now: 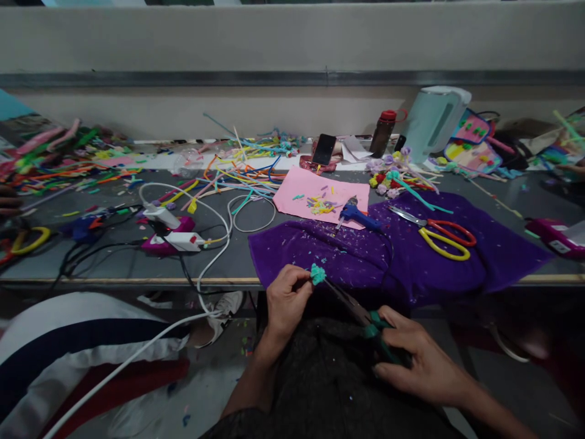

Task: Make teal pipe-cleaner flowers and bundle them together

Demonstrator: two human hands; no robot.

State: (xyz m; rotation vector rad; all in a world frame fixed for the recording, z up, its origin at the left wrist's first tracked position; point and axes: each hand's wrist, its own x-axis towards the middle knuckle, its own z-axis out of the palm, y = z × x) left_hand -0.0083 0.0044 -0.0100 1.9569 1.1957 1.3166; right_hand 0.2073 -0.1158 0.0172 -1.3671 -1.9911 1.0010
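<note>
Pinched between the fingertips of my left hand [287,302] is a small turquoise fuzzy piece [318,274], bunched like a flower. My right hand [418,360] grips the dark green handles of long-nose pliers [350,303]. The narrow jaws reach up to the turquoise piece; I cannot tell whether they are clamped on it. Both hands are over my lap, just off the table's front edge. Beyond them a purple cloth [315,250] covers the edge, scattered with tiny clippings. On it lie a blue glue gun [361,215] and scissors [441,235] with red and yellow handles.
A pink sheet [292,189] holds small cut pieces. Coloured pipe cleaners [247,171] spread behind it. A power strip [171,239] and white cable [214,262] are at left. A kettle [434,122], bottle [384,133] and phone [324,149] stand at the back. People sit on both sides.
</note>
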